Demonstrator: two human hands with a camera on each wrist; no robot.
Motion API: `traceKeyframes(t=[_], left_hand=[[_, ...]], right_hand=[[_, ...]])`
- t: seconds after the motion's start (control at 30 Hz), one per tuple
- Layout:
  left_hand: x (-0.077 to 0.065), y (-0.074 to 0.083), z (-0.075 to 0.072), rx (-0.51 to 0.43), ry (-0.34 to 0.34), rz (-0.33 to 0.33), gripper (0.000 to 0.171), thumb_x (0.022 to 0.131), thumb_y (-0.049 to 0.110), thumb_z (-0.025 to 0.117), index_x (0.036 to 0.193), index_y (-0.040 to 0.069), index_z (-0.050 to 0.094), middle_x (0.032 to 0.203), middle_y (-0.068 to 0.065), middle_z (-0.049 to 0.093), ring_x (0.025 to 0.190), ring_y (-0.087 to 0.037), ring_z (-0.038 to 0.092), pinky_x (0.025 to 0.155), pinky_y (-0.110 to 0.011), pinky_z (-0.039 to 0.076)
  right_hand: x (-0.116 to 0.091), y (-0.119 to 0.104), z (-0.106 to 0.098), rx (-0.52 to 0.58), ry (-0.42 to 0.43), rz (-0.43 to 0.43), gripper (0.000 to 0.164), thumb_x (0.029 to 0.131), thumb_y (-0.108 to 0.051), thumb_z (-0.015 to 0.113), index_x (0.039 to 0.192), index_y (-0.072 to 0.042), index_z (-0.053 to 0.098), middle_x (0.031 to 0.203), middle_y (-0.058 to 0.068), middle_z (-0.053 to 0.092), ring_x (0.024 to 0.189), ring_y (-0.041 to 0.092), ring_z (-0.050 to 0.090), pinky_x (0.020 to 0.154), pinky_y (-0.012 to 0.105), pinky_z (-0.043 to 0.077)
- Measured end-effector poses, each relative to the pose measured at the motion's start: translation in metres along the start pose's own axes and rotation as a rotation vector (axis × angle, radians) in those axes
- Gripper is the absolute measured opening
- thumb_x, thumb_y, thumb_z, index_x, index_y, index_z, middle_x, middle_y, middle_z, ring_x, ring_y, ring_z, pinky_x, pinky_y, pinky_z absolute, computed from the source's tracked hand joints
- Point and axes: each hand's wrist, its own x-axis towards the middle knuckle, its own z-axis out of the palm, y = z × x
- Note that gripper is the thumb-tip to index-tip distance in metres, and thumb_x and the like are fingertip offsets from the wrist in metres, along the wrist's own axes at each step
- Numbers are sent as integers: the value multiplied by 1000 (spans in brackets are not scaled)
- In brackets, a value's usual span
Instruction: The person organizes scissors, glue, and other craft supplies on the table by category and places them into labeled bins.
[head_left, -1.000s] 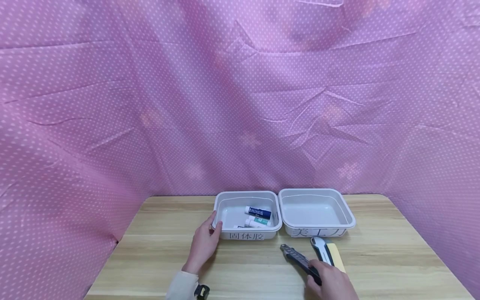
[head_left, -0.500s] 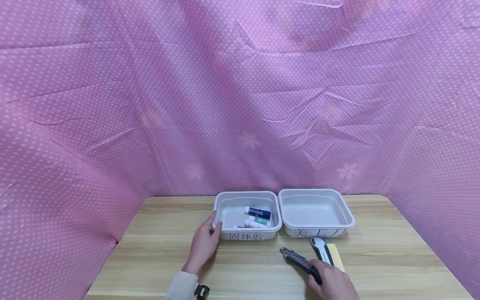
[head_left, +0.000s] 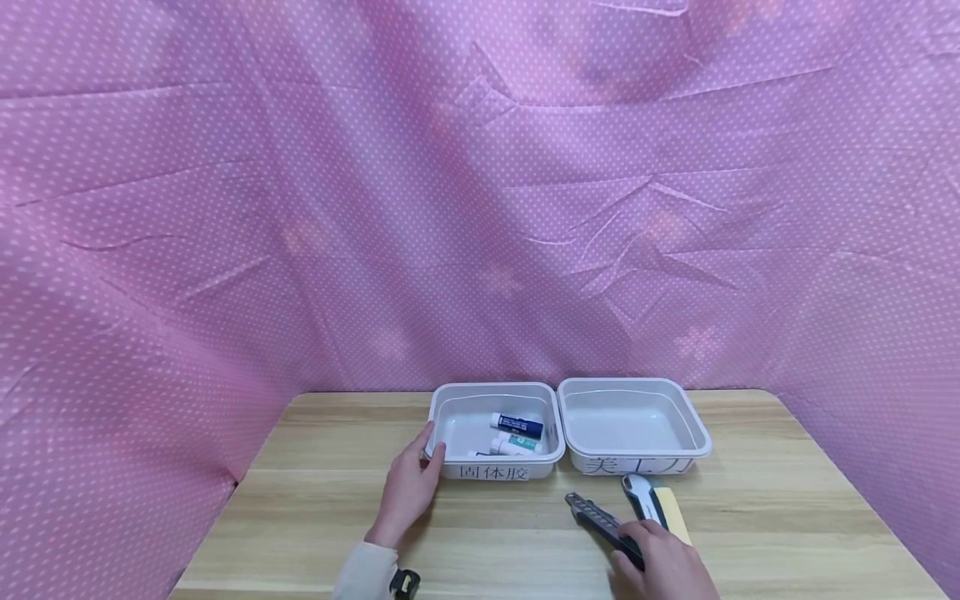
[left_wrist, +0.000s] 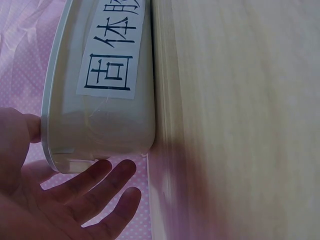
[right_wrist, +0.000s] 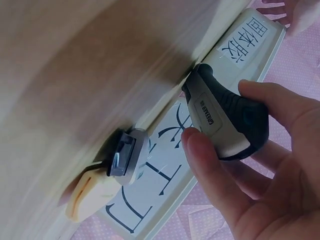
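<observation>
The right hand [head_left: 666, 560] pinches a dark utility knife [head_left: 602, 525] pointing forward-left from it, apparently the pickup step; lifting calls for a firm pinch, clear of the silver cutter [head_left: 642, 500] just beyond. The left hand [head_left: 408, 492], fingers loosely spread, touches a white box [left_wrist: 100, 125].

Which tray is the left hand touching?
The left tray, with glue sticks inside; the left hand is at its corner. No hand touches the right tray.
</observation>
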Motion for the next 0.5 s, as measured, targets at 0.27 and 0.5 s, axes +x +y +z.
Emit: traceKeyframes(t=[0.27,0.5], left_hand=[[1,0,1,-11,-9,-25,54,106,30,56,154,8,45,149,-19,55,113,-27,64,101,-49,54],[1,0,0,-11,-15,-23,54,106,30,55,154,8,44,150,-18,54,115,-28,63,103,-50,53]], right_hand=[[0,0,-5,4,15,-12,23,83,-28,83,102,-17,74,98,1,71,82,18,65,75,45,58],[-4,0,-8,17,104,-38,21,86,-25,81,103,-16,74,102,4,73,85,21,68,72,45,59]])
